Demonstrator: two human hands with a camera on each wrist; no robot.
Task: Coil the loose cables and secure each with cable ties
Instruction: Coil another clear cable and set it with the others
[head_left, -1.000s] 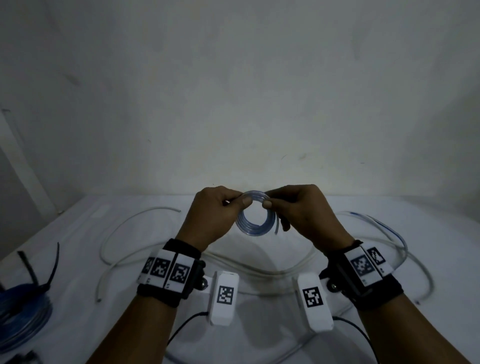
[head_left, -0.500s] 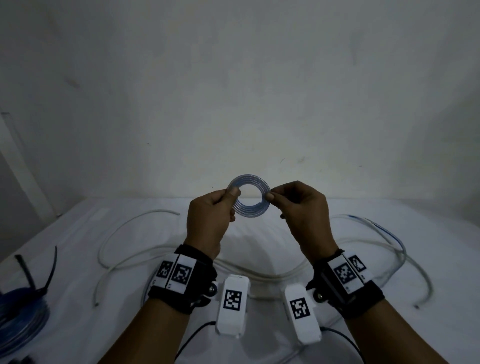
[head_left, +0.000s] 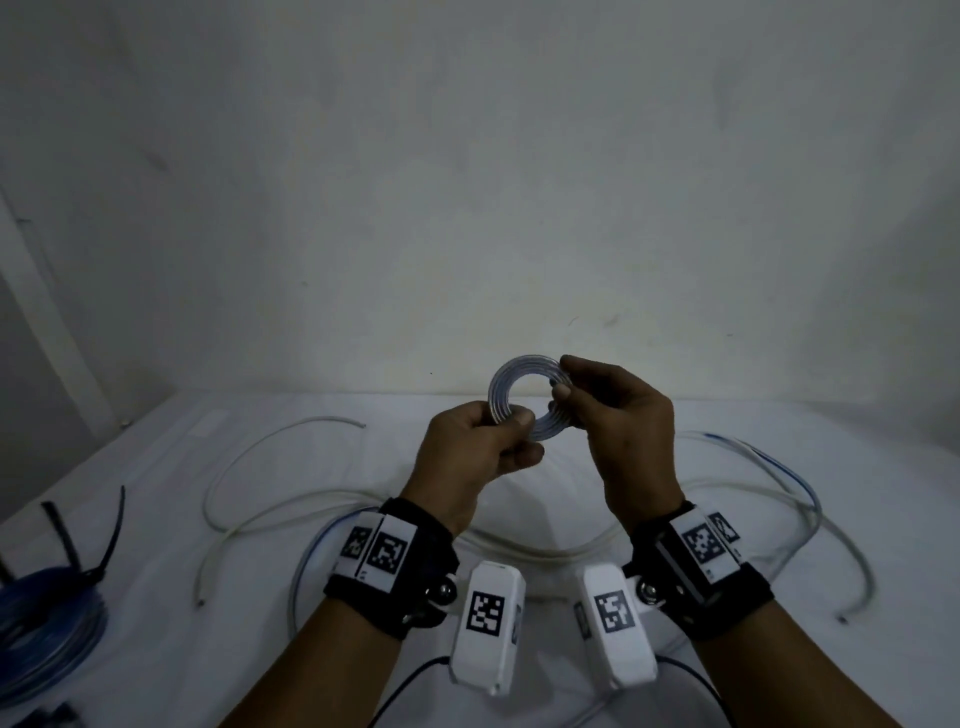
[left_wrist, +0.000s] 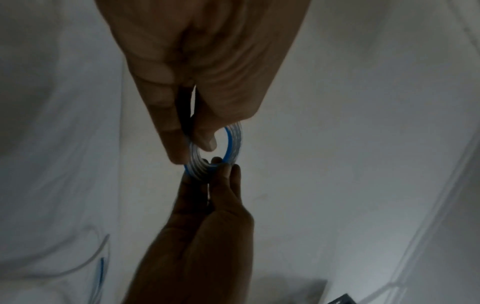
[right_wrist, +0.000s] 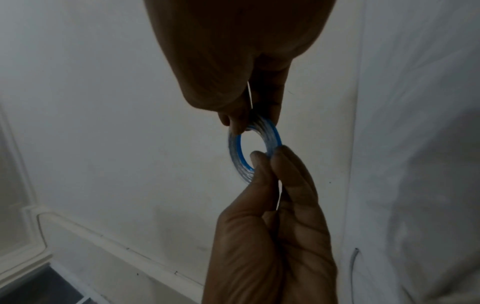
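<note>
since half a second ago the small coil (head_left: 525, 402) has tipped: the left hand (head_left: 480, 457) has dropped to its lower left edge while the right hand (head_left: 621, 439) has climbed to its upper right, and both wrists have swung in closer.

head view: the coil is held in the air above the white bench (head_left: 156, 597), in front of the pale wall (head_left: 467, 182). the left grip is a thumb-and-finger pinch on the lower left of the ring, the right grip a pinch on its right side. loose white cables (head_left: 249, 457) sprawl on the bench behind and beside the arms, one with a blue stripe at the right (head_left: 779, 462). a blue coil (head_left: 47, 629) with black cable ties (head_left: 111, 530) sticking up sits at the far left edge. each wrist wears a black strap and a white camera block with a printed marker.

left wrist view: the left hand (left_wrist: 197, 67) comes down from the top, thumb and forefinger closed on the coil (left_wrist: 235, 142) (clear turns with a blue edge); the right hand (left_wrist: 207, 226) pinches it from below.

right wrist view: the right hand (right_wrist: 239, 51) pinches the top of the coil (right_wrist: 270, 135), and the left hand (right_wrist: 272, 236) holds its lower edge between thumb and fingers.
</note>
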